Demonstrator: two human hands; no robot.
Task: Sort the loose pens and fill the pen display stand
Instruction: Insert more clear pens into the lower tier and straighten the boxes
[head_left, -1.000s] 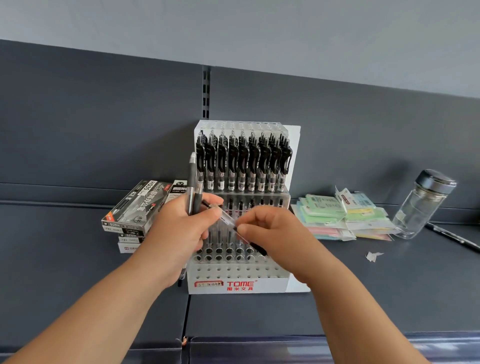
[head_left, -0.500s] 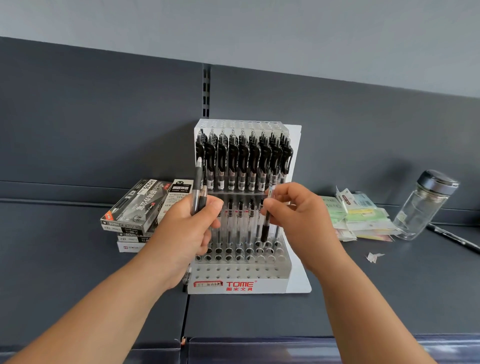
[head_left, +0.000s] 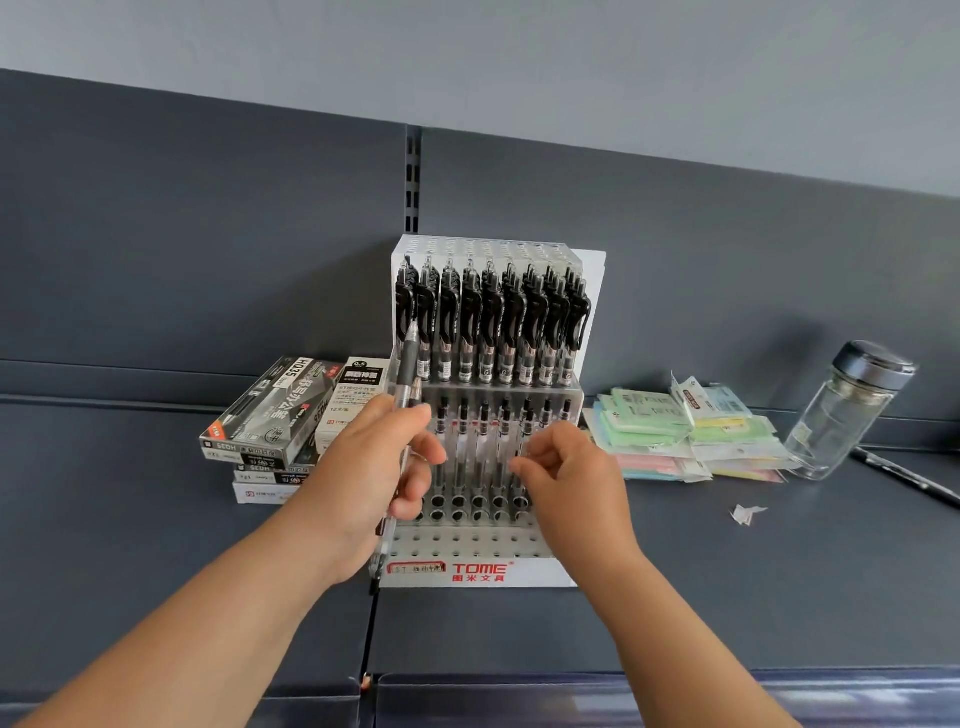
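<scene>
A white TOME pen display stand (head_left: 483, 571) sits on the dark shelf. Its top tier is packed with black clip pens (head_left: 493, 322). The middle tier holds several clear-barrelled pens (head_left: 462, 431), with empty holes in front of them. My left hand (head_left: 363, 467) grips a small bunch of loose pens (head_left: 405, 374) upright beside the stand's left edge. My right hand (head_left: 571, 478) is at the middle tier, its curled fingertips pinching the barrel of a standing pen (head_left: 525, 426) toward the right of that row.
Stacked pen boxes (head_left: 275, 410) lie left of the stand. Coloured stationery packets (head_left: 675, 431) are piled to its right, then a glass bottle with a dark lid (head_left: 852, 410), a loose black pen (head_left: 909, 475) and a paper scrap (head_left: 748, 513).
My right hand drew one pen from the bunch, turned it upright, and lowered it into the middle tier. My left hand stayed in place with the remaining pens.
</scene>
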